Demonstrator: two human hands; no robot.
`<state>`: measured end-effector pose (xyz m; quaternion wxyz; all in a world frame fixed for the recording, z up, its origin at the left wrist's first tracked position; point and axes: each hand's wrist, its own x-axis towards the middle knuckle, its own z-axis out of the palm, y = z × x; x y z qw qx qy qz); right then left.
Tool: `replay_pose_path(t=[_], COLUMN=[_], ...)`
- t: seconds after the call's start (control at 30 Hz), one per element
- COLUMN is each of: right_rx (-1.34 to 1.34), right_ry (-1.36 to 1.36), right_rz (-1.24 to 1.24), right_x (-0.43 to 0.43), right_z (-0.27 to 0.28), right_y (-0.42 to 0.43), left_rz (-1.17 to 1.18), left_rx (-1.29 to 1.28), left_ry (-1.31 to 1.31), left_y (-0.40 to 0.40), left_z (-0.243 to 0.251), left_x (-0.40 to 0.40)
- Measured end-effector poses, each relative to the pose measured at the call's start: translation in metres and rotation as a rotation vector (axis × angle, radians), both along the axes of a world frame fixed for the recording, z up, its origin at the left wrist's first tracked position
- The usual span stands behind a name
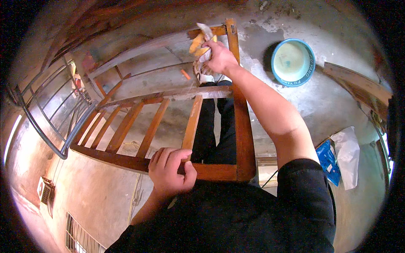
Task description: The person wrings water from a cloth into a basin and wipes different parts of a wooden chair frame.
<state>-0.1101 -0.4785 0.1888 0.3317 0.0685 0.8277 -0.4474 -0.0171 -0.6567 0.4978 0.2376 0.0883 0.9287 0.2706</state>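
A slatted wooden furniture frame (245, 132) stands directly before me, its brown posts and rails joined at the corners. My left hand (171, 169) is curled over its near rail (215, 171), at the end of a lighter slat (192, 121). With my right arm stretched forward, my right hand (220, 57) grips a bunched white and yellow cloth (204, 52). The cloth is by the far wooden bar (218, 30), close to the corner post (232, 39); whether it touches the wood, I cannot tell. My legs and shoes show through the frame.
On the concrete floor to the right stands a blue basin (309, 68) of cloudy liquid, beside a wet patch (264, 39). Wooden boards (357, 82) and plastic bags (346, 155) are farther right. A small orange piece (185, 74) lies beyond the slats. Metal railings (41, 110) curve at left.
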Motion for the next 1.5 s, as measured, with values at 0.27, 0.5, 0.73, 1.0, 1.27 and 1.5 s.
replay_pose_path(t=[0.27, 0.5, 0.73, 1.0, 1.27, 1.5], right_rx=[0.302, 0.337, 0.441, 0.816, 0.966, 0.883], right_ry=[0.114, 0.188, 0.131, -0.086, -0.135, -0.129], right_rz=[-0.386, -0.207, 0.055, -0.039, -0.064, 0.210], right_x=[-0.012, -0.023, -0.042, -0.062, -0.078, -0.095], right_z=[0.007, 0.013, 0.027, -0.008, -0.060, -0.035], right_y=[0.022, 0.029, 0.026, -0.028, -0.077, -0.205], left_rz=[-0.051, -0.098, -0.111, -0.049, 0.293, 0.360], left_rx=[0.023, 0.098, 0.573, 0.131, -0.133, 0.014], left_ry=[0.014, 0.036, 0.110, 0.123, 0.021, 0.138], left_y=[-0.003, -0.006, -0.041, -0.241, -0.358, -0.370], left_z=[0.001, 0.002, 0.009, 0.039, -0.015, -0.013], left_x=[-0.001, -0.007, -0.005, -0.042, -0.057, -0.040])
